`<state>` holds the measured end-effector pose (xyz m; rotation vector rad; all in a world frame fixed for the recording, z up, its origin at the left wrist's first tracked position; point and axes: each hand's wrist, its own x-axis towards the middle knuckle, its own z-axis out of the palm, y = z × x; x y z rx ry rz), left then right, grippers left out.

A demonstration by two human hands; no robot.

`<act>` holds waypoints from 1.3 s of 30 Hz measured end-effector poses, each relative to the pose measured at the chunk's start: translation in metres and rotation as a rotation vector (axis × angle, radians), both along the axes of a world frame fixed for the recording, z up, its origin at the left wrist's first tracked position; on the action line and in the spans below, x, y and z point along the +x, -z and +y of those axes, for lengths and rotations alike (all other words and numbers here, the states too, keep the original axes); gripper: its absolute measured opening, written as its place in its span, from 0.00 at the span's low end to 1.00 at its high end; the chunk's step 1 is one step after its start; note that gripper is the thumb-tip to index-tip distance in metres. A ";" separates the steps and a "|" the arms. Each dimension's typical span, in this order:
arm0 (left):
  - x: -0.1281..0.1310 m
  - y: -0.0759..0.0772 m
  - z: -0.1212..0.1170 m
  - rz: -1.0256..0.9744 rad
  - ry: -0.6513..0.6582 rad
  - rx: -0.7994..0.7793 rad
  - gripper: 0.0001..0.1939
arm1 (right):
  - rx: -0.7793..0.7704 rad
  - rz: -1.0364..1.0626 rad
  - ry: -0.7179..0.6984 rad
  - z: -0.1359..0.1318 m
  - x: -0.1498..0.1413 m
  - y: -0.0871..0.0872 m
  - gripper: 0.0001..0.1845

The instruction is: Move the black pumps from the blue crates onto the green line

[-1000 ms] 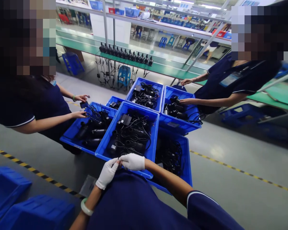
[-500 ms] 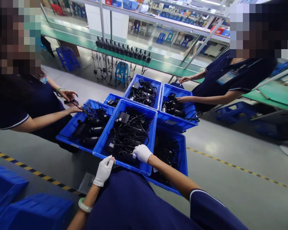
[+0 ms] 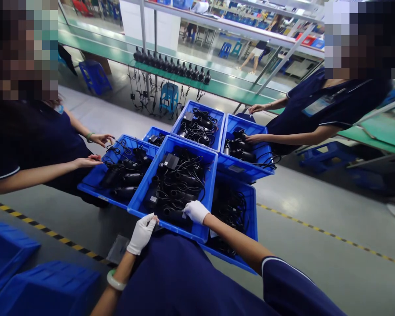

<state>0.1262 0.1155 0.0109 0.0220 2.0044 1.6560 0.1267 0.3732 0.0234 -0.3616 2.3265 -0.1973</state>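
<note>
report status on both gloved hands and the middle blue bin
Right hand in middle blue bin, at black devices. Left hand at bin's near edge, hold unclear. Cables strewn across devices.

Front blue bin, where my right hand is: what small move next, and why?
Perhaps close the right hand on the black device beside it: the hand is low inside the front blue bin, close to that device, and the left hand, near the bin's edge, holds no device.

Bright light fills the far room; glare whitens a patch of floor. Black goods lose detail in shadow, corner crates look soft, and pixel blocks mask two heads.
</note>
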 end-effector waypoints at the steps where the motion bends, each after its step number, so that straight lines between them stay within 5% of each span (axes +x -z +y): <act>1: 0.000 0.000 0.000 -0.001 0.000 0.002 0.18 | 0.001 0.001 0.000 0.000 0.000 0.000 0.15; 39: 0.000 -0.001 -0.004 -0.008 0.018 0.037 0.18 | 0.038 0.005 0.046 -0.004 0.010 0.004 0.17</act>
